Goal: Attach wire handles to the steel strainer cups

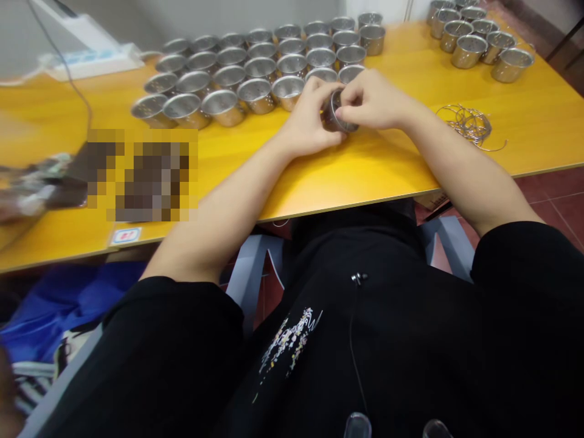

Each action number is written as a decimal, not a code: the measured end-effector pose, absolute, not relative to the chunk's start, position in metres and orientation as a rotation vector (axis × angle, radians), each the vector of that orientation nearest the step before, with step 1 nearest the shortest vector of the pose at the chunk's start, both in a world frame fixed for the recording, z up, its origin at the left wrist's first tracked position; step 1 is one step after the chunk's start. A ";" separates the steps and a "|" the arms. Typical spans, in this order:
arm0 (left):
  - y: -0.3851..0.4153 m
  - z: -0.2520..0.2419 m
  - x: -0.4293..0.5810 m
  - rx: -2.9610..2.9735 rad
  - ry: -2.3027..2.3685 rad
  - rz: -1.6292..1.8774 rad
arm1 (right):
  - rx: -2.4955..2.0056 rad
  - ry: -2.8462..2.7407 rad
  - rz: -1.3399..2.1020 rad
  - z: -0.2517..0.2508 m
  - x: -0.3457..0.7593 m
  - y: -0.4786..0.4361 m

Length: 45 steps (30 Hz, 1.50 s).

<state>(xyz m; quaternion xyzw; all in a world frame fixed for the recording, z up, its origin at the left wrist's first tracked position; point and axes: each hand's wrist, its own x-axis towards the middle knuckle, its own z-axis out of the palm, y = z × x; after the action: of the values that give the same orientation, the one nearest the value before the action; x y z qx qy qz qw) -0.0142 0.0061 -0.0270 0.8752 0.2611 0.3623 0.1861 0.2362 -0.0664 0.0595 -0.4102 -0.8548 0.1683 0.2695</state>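
Both my hands meet over the yellow table (pixel 387 170) and hold one small metal cup (pixel 335 117) tipped on its side, its mouth facing right. My left hand (pixel 309 115) wraps round the cup's body from the left. My right hand (pixel 371 100) is closed at the cup's rim, fingers pinched together. Whether a wire is pinched there I cannot make out. Just behind my hands stand several rows of identical shiny metal cups (pixel 255 67), upright.
A second group of metal cups (pixel 479 36) stands at the far right corner. A loose pile of thin wire rings (pixel 469 125) lies right of my right forearm. A white device with a cable (pixel 86 48) sits at the back left. A blurred-out patch (pixel 146 176) lies at left.
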 end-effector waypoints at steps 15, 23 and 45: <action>0.021 -0.028 -0.015 2.454 0.705 1.004 | -1.020 -2.245 0.624 0.053 0.246 -0.050; 0.033 -0.032 -0.016 2.536 0.832 0.826 | -0.995 -2.186 0.700 0.049 0.244 -0.050; -0.012 0.003 -0.012 2.628 0.978 0.329 | -0.773 -1.979 0.828 0.036 0.243 -0.037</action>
<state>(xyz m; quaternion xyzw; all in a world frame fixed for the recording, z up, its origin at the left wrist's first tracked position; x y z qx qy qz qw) -0.0118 -0.0116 0.0030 0.9191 0.3419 0.1150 0.1583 0.2425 -0.0367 0.0360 -0.3080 -0.7887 0.3301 0.4173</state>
